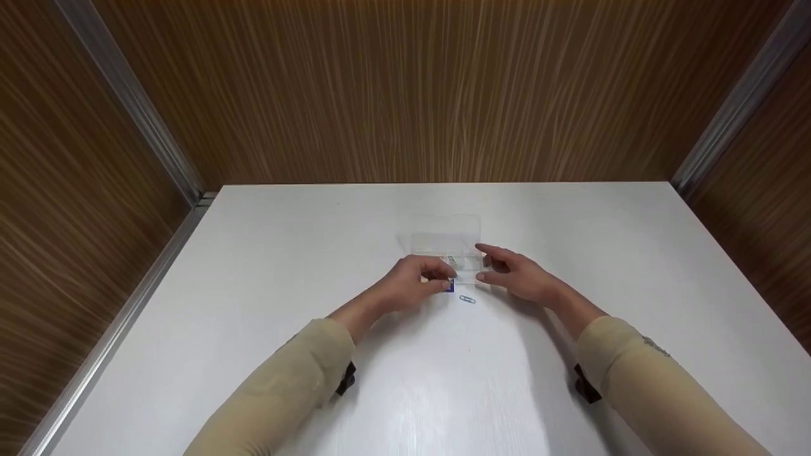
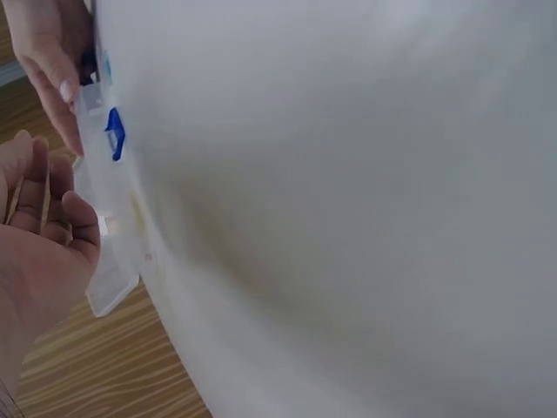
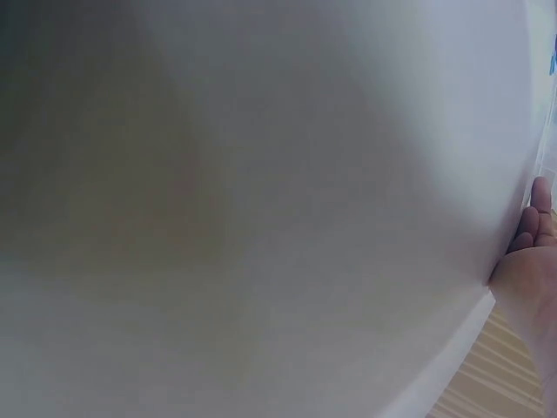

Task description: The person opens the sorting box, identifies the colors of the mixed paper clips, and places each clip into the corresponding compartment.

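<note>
A clear plastic box (image 1: pixel 469 277) sits on the white table, its transparent lid (image 1: pixel 447 228) raised at the far side. Something small and multicoloured (image 1: pixel 452 261) shows inside. At the box's left front, my left hand (image 1: pixel 415 282) has its fingers bent, thumb and index tips close together; whether anything is between them is unclear. Just by those tips is a blue piece (image 1: pixel 450 287), seen in the left wrist view as a blue clip-like shape (image 2: pixel 115 133) against the box's front. My right hand (image 1: pixel 516 275) rests its extended thumb and index finger along the box's right side.
A light blue paper clip (image 1: pixel 467 299) lies on the table (image 1: pixel 469 380) in front of the box. Wood-grain panels (image 1: pixel 405 95) enclose the table at the back and both sides.
</note>
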